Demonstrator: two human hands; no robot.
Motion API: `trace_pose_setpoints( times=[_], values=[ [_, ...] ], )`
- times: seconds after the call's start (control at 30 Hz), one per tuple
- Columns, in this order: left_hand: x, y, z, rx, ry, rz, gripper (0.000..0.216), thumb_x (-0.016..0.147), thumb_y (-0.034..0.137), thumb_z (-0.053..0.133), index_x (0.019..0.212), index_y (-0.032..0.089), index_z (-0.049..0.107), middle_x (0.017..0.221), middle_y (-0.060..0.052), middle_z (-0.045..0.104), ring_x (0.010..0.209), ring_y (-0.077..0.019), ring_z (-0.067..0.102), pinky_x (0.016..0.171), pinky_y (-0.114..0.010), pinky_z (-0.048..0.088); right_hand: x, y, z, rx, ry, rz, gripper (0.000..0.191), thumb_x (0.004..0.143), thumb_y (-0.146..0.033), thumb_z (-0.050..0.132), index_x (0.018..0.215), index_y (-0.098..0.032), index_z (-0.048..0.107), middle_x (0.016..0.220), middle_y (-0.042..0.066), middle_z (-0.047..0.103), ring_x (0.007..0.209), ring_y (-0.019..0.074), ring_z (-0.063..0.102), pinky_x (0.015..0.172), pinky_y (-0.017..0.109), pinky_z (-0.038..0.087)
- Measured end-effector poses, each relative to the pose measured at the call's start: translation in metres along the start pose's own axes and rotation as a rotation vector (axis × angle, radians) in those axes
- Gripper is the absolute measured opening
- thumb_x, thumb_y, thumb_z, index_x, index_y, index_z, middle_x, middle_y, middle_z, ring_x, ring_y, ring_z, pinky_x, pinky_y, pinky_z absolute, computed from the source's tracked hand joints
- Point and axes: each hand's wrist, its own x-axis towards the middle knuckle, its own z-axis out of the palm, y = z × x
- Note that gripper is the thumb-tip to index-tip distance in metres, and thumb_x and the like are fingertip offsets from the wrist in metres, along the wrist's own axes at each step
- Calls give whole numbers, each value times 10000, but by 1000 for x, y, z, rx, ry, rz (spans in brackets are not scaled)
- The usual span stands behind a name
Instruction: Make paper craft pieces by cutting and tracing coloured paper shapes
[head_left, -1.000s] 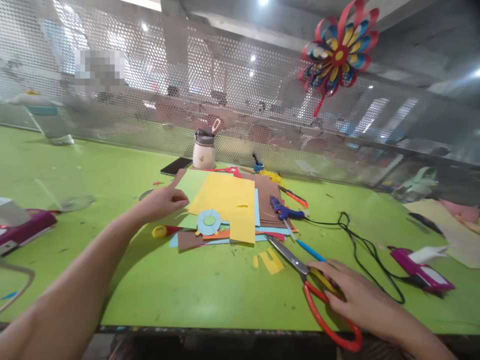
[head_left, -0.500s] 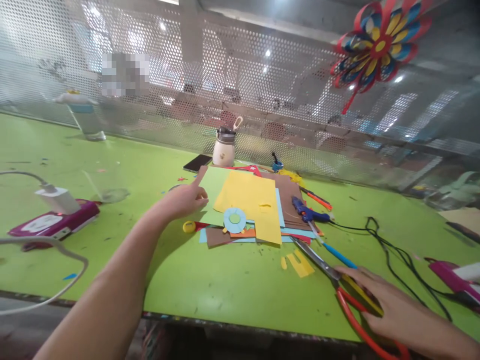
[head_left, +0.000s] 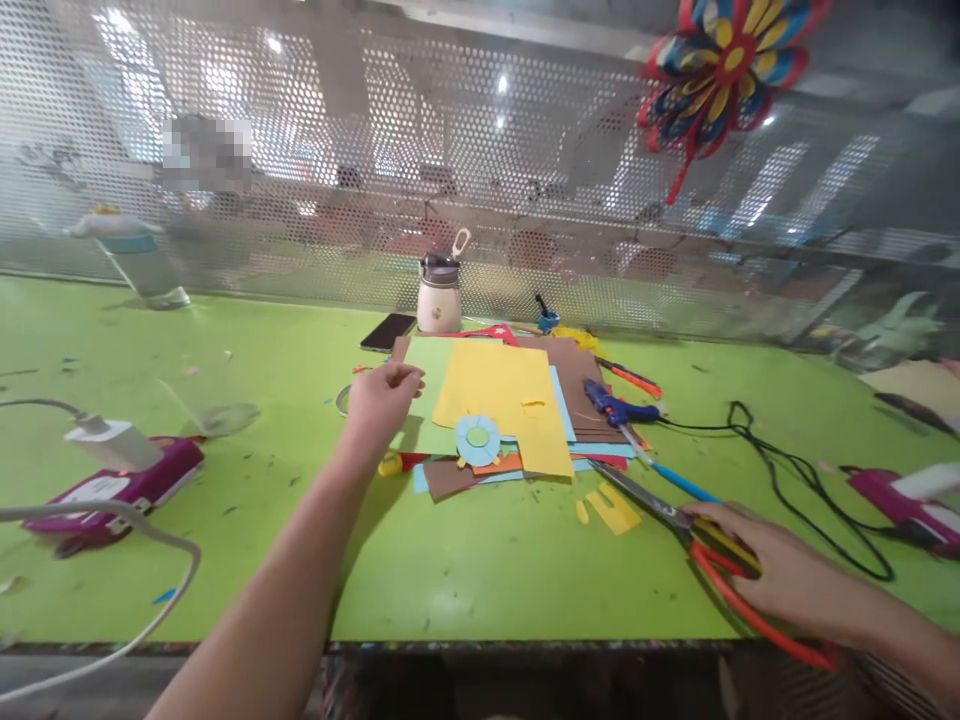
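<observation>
My left hand (head_left: 384, 400) is over the left edge of a light green paper sheet (head_left: 429, 352), its fingers curled together. Whether anything is pinched in them is hidden. My right hand (head_left: 757, 560) grips a pair of scissors (head_left: 645, 500) by the handles, one loop red and hanging low. The blades point at the paper stack and lie near some yellow paper scraps (head_left: 613, 508). Across the green sheet rests a cut yellow sheet (head_left: 495, 375), with a light blue paper ring (head_left: 478, 440) at its lower left. Brown sheets (head_left: 574, 375) show behind.
A blue glue gun (head_left: 619, 408) with a black cord lies right of the stack, beside an orange cutter (head_left: 630, 378). A white bottle (head_left: 439, 300) and a phone (head_left: 388, 331) are behind. Purple power strips (head_left: 142, 480) sit at both sides. A perforated screen (head_left: 300, 220) closes off the back.
My left hand has drawn its stretched finger in and now holds its fingers curled together at the green sheet. The view has shifted slightly; the right hand still holds the scissors.
</observation>
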Motion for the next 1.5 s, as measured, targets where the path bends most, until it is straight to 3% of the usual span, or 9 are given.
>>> trace_pose_setpoints(
  times=[0.17,0.53,0.7,0.77,1.0,1.13,1.23,1.4,1.5],
  values=[
    [-4,0,11,64,-152,-54,329,906,336,581,1187,164,573,1189,-90,605,984,-219,622,820,-422,542,-3,-7,0,84,13,23,472,740,-258,577,1207,-200,609,1248,143,640,1124,322,619,956,403,496],
    [7,-3,3,182,-206,-65,323,909,345,574,1173,159,580,1166,-85,616,973,-218,627,817,-420,543,-13,-15,-6,248,135,55,419,662,-206,601,1073,-229,673,1141,84,691,1024,283,650,889,362,491],
    [12,0,-12,311,-202,-65,335,902,342,583,1184,161,578,1194,-87,605,997,-230,620,826,-427,539,-6,-15,-28,361,167,59,502,628,-153,607,1121,-234,658,767,6,676,656,210,629,616,304,488],
    [14,0,-17,374,-191,-78,335,902,347,582,1185,166,580,1204,-83,601,1011,-239,615,837,-431,536,0,-18,-35,440,177,32,525,628,-173,643,1150,-231,643,696,-19,623,611,195,604,592,298,482],
    [25,-20,-29,538,-222,-175,340,900,339,588,1200,181,569,1212,-87,593,1031,-237,610,846,-430,532,14,-49,-37,812,100,-89,585,750,-476,665,1251,-196,555,881,81,716,886,273,694,865,396,537],
    [29,-33,-30,544,-213,-216,344,900,337,589,1205,179,564,1211,-89,594,1025,-235,613,841,-430,534,31,-60,-34,976,52,-98,625,778,-422,678,1314,-167,481,816,68,718,835,256,697,890,414,511],
    [29,-35,-29,546,-168,-223,352,902,338,586,1211,173,560,1213,-91,593,1019,-235,614,840,-435,535,47,-64,-36,971,6,-129,624,816,-336,635,1362,-153,397,737,24,672,775,232,678,837,391,509],
    [24,-33,-23,567,-128,-201,337,904,337,583,1202,181,567,1213,-89,594,1022,-231,613,843,-429,534,64,-76,-43,895,-76,-202,341,866,-354,566,1154,-176,534,673,0,624,690,199,614,751,341,472],
    [19,-28,-19,598,-92,-171,326,909,336,576,1197,184,570,1213,-90,595,1013,-224,615,842,-426,536,71,-84,-47,839,-128,-262,220,895,-399,533,852,-197,607,640,-3,608,652,178,576,750,325,450]
  ],
)
